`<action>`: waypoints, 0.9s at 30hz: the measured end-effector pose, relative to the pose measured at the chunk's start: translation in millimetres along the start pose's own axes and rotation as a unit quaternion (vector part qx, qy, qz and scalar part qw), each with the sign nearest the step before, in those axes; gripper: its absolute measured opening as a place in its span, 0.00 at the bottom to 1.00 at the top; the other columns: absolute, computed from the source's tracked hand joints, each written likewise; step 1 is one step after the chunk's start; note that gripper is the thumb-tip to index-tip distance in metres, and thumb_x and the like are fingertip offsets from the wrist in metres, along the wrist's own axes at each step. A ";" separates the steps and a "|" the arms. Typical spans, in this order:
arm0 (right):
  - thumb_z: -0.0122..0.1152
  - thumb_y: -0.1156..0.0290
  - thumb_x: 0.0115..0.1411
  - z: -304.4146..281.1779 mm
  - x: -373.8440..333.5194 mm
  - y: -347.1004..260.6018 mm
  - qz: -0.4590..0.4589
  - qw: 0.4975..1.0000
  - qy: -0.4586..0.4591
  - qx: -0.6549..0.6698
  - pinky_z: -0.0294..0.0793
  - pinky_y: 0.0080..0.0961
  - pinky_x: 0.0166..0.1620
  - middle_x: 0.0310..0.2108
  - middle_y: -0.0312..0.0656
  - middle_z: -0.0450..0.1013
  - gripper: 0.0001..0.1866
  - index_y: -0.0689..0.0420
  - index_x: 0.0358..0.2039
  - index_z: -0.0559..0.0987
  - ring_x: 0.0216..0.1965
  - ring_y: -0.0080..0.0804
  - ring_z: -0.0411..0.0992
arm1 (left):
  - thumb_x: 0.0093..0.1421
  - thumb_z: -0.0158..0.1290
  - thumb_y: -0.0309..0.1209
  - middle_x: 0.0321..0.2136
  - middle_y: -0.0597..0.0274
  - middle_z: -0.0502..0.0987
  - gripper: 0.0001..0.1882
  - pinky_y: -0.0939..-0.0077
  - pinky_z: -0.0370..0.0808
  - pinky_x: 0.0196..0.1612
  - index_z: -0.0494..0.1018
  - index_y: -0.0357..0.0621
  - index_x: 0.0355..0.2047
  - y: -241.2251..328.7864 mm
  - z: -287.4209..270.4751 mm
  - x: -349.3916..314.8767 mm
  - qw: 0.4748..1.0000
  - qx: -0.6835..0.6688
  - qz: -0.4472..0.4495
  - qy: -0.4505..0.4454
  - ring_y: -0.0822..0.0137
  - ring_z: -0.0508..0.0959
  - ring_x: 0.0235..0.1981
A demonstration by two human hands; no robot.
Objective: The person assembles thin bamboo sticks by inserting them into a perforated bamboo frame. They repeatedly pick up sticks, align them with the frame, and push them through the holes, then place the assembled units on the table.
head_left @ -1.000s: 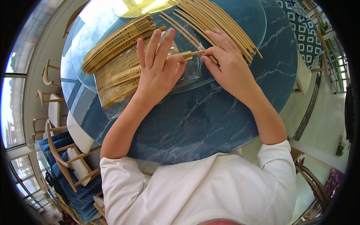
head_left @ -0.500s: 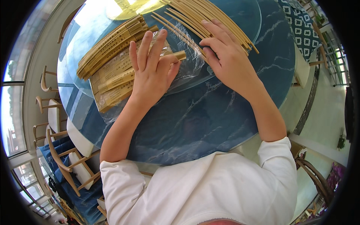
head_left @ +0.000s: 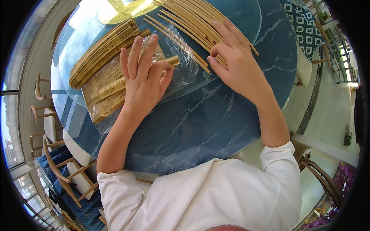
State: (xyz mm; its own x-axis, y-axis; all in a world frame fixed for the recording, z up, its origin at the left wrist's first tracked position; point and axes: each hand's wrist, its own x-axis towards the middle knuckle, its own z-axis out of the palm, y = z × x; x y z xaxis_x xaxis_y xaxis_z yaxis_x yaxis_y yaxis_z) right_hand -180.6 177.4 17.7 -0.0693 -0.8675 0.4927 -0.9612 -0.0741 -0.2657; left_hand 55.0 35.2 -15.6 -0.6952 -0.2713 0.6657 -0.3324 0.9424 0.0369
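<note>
My left hand [head_left: 143, 79] pinches a gold paper chopstick sleeve [head_left: 174, 61] between thumb and forefinger, its other fingers spread. Under and beside it lie more printed gold sleeves [head_left: 110, 89] on a crinkled clear plastic bag [head_left: 185, 75]. A thick bundle of gold sleeves [head_left: 104, 48] rests along their far left side. My right hand [head_left: 241, 63] reaches over a row of long wooden chopsticks [head_left: 192, 19], fingertips at their near ends. Its thumb and bent forefinger are apart, the other fingers stretched out. Two chopsticks [head_left: 181, 44] lie slightly apart on the row's left, over the plastic.
The round blue marbled table [head_left: 192, 131] carries a glass turntable [head_left: 252, 23]. A translucent yellow object [head_left: 123, 11] stands at the far edge of view. Wooden chairs [head_left: 79, 177] line the left side. A patterned cloth [head_left: 302, 30] hangs at the far right.
The whole view has shifted slightly, things appearing further left. My right hand has moved right along the chopstick ends, uncovering the tips of the two separate chopsticks. My left hand keeps its pinch.
</note>
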 end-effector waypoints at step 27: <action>0.59 0.61 0.78 -57.7 12.4 76.2 0.199 0.847 0.356 0.342 0.72 0.22 0.48 0.33 0.35 0.78 0.15 0.57 0.36 0.81 0.40 0.21 0.74 | 0.67 0.64 0.33 0.39 0.66 0.84 0.06 0.47 0.51 0.76 0.79 0.49 0.40 -5.7 -20.4 31.1 0.997 -0.021 -0.070 -0.024 0.61 0.82 0.51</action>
State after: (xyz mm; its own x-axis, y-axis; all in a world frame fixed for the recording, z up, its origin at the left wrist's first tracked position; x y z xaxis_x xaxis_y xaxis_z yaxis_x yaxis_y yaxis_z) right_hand -270.2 189.4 51.4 -0.7281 -0.3923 0.5621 -0.4624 -0.3243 -0.8252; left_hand 48.3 25.4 20.1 -0.6742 -0.4091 0.6150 -0.4025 0.9016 0.1586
